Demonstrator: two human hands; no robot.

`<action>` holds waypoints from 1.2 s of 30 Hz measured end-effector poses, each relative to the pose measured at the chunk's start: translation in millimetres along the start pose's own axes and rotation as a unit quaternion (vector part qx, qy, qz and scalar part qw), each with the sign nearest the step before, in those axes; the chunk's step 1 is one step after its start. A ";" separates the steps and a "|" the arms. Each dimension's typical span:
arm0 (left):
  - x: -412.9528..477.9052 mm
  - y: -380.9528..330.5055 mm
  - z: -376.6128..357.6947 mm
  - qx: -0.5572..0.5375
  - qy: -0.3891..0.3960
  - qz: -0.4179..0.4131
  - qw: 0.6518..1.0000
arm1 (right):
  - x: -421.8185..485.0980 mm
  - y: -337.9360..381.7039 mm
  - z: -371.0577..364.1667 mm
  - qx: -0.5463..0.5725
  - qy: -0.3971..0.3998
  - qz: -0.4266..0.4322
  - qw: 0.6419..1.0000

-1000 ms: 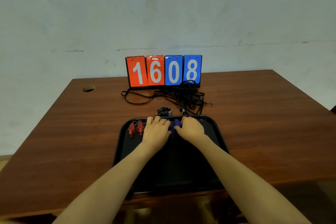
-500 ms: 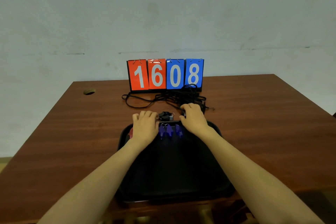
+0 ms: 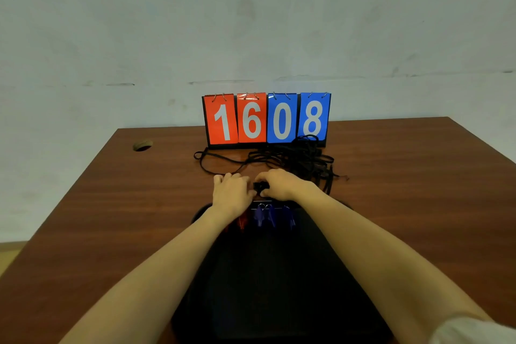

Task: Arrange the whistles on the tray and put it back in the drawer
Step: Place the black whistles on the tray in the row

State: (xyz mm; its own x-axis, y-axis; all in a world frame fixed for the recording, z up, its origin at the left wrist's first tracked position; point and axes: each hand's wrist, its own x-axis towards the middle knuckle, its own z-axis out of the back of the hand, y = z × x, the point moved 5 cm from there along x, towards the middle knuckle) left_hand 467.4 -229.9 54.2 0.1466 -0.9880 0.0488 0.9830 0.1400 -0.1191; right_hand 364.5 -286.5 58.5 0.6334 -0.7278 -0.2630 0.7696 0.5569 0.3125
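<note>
Behind the tray, tangled cords crowd both hands' black whistle.

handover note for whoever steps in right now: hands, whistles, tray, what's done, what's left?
Left hand: flat on the table just past the tray, holding nothing that shows.
Right hand: closing on the black whistle on the table; a full grip can't be confirmed.
Tray: on the table at the near edge. Three blue whistles stand in a row at its far end, a red whistle left of them, partly behind the left wrist.
Black cords lie tangled in front of the scoreboard.
Done: blue and red whistles are lined up.
Left: place the black whistle, then return the tray to the drawer, which is out of view.
</note>
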 end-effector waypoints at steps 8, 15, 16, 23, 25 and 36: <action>23.2 -15.9 -18.1 -0.015 0.037 0.002 0.999 | 8.7 -19.3 -2.2 0.144 -0.052 -0.085 0.985; 29.5 -15.6 -23.5 -0.175 0.055 0.039 0.982 | 10.5 -28.1 -5.7 0.240 -0.050 -0.134 0.960; 29.1 -15.5 -24.8 -0.220 0.060 0.045 0.973 | 9.3 -28.9 -5.4 0.259 -0.056 -0.139 0.954; 29.4 -15.5 -18.8 -0.295 0.063 0.057 0.952 | -1.0 -34.6 -2.3 0.316 -0.143 -0.143 0.927; 25.9 -19.0 -13.8 -0.277 0.053 0.047 0.958 | -7.3 -36.1 3.3 0.305 -0.190 -0.142 0.922; -18.3 -23.2 32.1 -0.356 -0.067 0.079 0.929 | -77.8 -52.6 34.5 0.369 -0.307 -0.095 0.872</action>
State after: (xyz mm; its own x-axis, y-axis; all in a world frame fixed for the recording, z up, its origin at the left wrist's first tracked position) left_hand 445.4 -213.0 87.9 0.3419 -0.9352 0.0922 0.6322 0.1563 -0.7589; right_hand 272.0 -273.0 94.0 0.1624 -0.9822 0.0939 0.4497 0.1584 0.8790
